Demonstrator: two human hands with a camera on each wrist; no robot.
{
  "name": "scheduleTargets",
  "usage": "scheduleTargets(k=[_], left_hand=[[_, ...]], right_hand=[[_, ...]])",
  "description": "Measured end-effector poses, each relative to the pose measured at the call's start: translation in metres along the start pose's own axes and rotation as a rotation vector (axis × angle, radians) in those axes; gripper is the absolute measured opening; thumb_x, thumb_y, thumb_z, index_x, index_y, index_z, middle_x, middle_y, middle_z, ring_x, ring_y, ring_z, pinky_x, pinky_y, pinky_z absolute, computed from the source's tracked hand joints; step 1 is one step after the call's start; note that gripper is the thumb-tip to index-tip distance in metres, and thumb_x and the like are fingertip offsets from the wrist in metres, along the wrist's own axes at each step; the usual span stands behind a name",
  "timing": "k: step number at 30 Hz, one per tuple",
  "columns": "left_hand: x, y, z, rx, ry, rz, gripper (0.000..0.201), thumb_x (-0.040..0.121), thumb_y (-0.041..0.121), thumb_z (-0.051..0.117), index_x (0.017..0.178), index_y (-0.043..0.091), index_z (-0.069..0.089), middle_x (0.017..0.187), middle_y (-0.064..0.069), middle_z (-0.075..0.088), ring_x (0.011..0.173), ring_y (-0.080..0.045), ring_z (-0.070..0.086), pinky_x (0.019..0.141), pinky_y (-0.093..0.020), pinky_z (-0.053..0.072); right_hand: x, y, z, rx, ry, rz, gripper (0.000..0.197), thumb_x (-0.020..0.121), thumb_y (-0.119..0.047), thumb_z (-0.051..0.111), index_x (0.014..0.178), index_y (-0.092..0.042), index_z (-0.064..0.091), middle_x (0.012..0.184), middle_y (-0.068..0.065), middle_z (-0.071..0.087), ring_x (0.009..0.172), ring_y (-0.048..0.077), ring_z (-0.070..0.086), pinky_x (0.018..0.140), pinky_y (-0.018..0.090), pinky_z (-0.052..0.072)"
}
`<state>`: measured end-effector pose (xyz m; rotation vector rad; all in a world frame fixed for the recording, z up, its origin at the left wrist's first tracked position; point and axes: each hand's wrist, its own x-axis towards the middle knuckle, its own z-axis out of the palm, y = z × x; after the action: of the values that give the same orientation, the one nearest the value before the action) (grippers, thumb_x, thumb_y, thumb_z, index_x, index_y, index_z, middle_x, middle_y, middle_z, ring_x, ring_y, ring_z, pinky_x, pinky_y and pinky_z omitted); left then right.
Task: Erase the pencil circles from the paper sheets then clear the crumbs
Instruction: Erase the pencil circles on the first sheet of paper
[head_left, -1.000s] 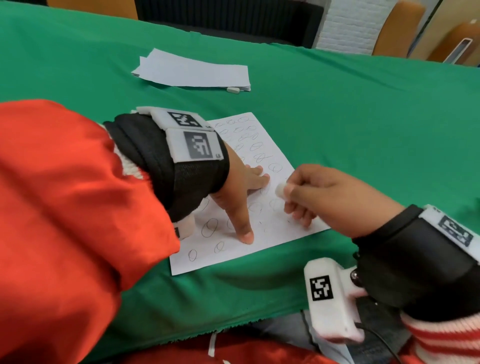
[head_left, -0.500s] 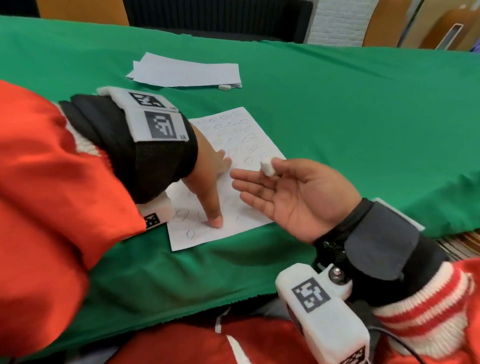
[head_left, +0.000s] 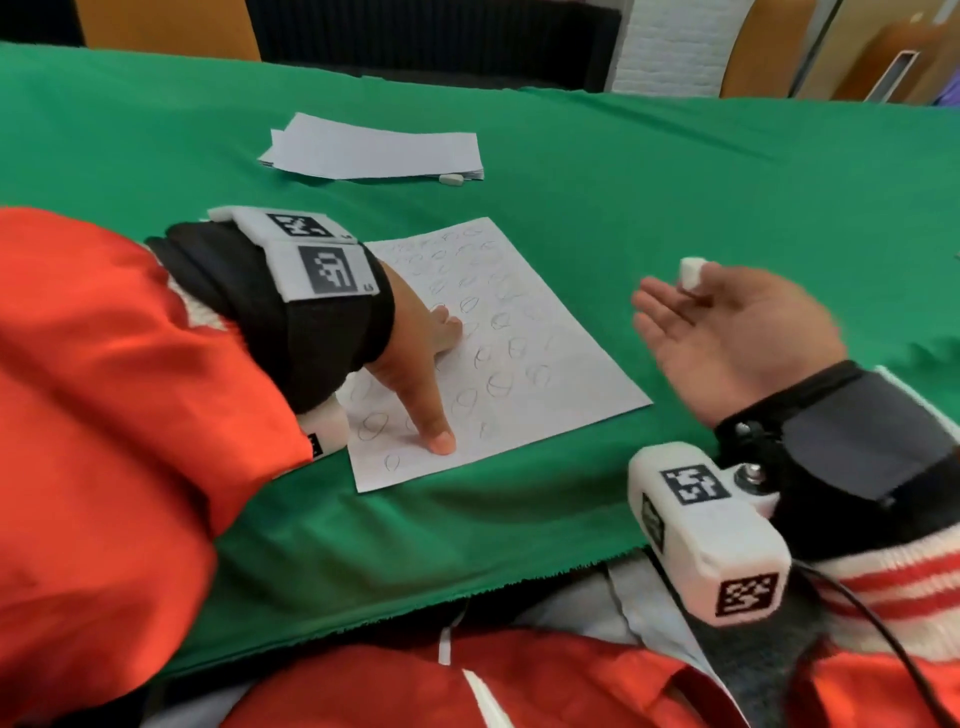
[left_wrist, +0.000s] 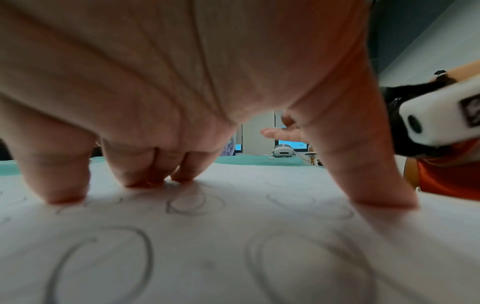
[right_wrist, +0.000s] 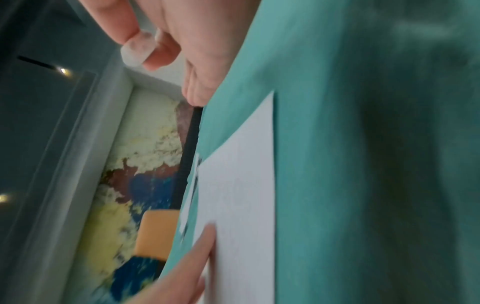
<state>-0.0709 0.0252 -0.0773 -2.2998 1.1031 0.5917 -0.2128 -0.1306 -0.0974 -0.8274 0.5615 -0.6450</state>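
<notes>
The surface (head_left: 675, 218), draped in green cloth, carries everything. A stack of paper sheets (head_left: 374, 150) lies at its far side with a spare eraser (head_left: 451, 179) touching the stack's near edge, likely parked out of the working area. Nearer lies the working sheet (head_left: 545, 364), covered in pencil circles (head_left: 498, 384), most not yet erased. The left hand (head_left: 415, 353) presses spread fingertips (left_wrist: 64, 195) down on it, probably so rubbing cannot drag or crease the paper. The right hand (head_left: 727, 332) hovers palm-up beside the sheet, off to its right, fingers mostly straight; its grip is a thumb-and-forefinger pinch on a small white eraser (head_left: 691, 274), lifted clear of the page.
</notes>
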Motion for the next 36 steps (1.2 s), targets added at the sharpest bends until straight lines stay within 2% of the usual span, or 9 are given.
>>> scheduleTargets(k=[5, 8, 15, 18, 22, 25, 28, 31, 36], left_hand=[[0.000, 0.000, 0.001, -0.010, -0.005, 0.005, 0.123, 0.062, 0.072, 0.064, 0.152, 0.019, -0.002, 0.160, 0.003, -0.002, 0.143, -0.021, 0.020, 0.116, -0.040, 0.020], [0.001, 0.000, 0.002, -0.017, -0.008, -0.006, 0.125, 0.063, 0.072, 0.064, 0.152, 0.021, -0.007, 0.160, 0.004, -0.007, 0.144, -0.020, 0.017, 0.117, -0.038, 0.017], [0.002, -0.001, 0.000, -0.006, -0.001, 0.002, 0.123, 0.063, 0.072, 0.064, 0.152, 0.020, -0.004, 0.159, 0.007, -0.004, 0.139, -0.020, 0.028, 0.112, -0.036, 0.024], [0.001, -0.001, 0.001, 0.005, 0.003, 0.003, 0.124, 0.061, 0.074, 0.063, 0.151, 0.019, -0.002, 0.160, 0.007, -0.002, 0.139, -0.021, 0.029, 0.113, -0.038, 0.024], [0.000, 0.000, 0.001, -0.013, -0.009, 0.002, 0.124, 0.063, 0.072, 0.063, 0.152, 0.020, -0.006, 0.160, 0.004, -0.007, 0.143, -0.020, 0.019, 0.116, -0.038, 0.019], [0.000, 0.000, 0.001, 0.002, -0.003, -0.011, 0.124, 0.065, 0.072, 0.062, 0.151, 0.020, -0.010, 0.159, 0.005, -0.009, 0.145, -0.018, 0.015, 0.117, -0.035, 0.015], [0.000, -0.002, 0.001, -0.013, -0.007, -0.008, 0.126, 0.065, 0.072, 0.063, 0.150, 0.021, -0.014, 0.159, 0.008, -0.012, 0.145, -0.017, 0.014, 0.117, -0.035, 0.014], [0.000, -0.001, 0.001, -0.026, -0.007, -0.001, 0.124, 0.066, 0.070, 0.064, 0.150, 0.022, -0.013, 0.158, 0.008, -0.012, 0.144, -0.018, 0.017, 0.114, -0.035, 0.015], [-0.001, -0.001, 0.002, -0.031, 0.003, 0.004, 0.124, 0.066, 0.070, 0.063, 0.150, 0.021, -0.013, 0.159, 0.007, -0.011, 0.143, -0.019, 0.018, 0.113, -0.035, 0.017]], right_hand=[[-0.026, 0.043, 0.038, -0.024, -0.312, 0.273, 0.024, 0.092, -0.012, 0.040, 0.069, -0.010, 0.047, 0.100, 0.018, 0.058, 0.092, 0.026, 0.058, 0.083, 0.032, 0.049], [-0.029, 0.064, 0.039, -0.031, -0.309, 0.393, 0.020, 0.094, -0.009, 0.040, 0.074, -0.006, 0.047, 0.101, 0.022, 0.058, 0.091, 0.027, 0.059, 0.081, 0.033, 0.050], [0.010, 0.020, 0.000, -0.103, 0.193, -0.009, 0.012, 0.094, -0.007, 0.043, 0.092, -0.004, 0.054, 0.099, 0.011, 0.057, 0.101, 0.022, 0.058, 0.099, 0.031, 0.043], [-0.005, 0.017, 0.016, 0.035, -0.047, 0.083, 0.019, 0.095, -0.009, 0.039, 0.081, -0.006, 0.050, 0.100, 0.016, 0.056, 0.099, 0.026, 0.057, 0.093, 0.034, 0.046], [-0.026, 0.050, 0.042, -0.091, -0.366, 0.335, 0.025, 0.093, -0.013, 0.038, 0.069, -0.010, 0.044, 0.098, 0.018, 0.056, 0.091, 0.026, 0.058, 0.085, 0.033, 0.050], [-0.018, 0.062, 0.038, -0.128, -0.293, 0.396, 0.025, 0.095, -0.010, 0.036, 0.071, -0.008, 0.044, 0.101, 0.020, 0.055, 0.090, 0.025, 0.059, 0.083, 0.034, 0.049], [-0.001, 0.043, 0.021, -0.121, -0.125, 0.260, 0.020, 0.095, -0.007, 0.037, 0.076, -0.006, 0.045, 0.111, 0.022, 0.053, 0.095, 0.028, 0.059, 0.082, 0.036, 0.051], [0.013, 0.016, 0.003, -0.104, 0.048, 0.152, 0.020, 0.097, -0.008, 0.036, 0.081, -0.003, 0.046, 0.126, 0.024, 0.050, 0.110, 0.031, 0.053, 0.098, 0.037, 0.043], [0.006, -0.001, 0.013, -0.056, -0.056, 0.118, 0.025, 0.097, -0.012, 0.035, 0.075, -0.007, 0.046, 0.121, 0.021, 0.054, 0.102, 0.027, 0.057, 0.090, 0.033, 0.049]])
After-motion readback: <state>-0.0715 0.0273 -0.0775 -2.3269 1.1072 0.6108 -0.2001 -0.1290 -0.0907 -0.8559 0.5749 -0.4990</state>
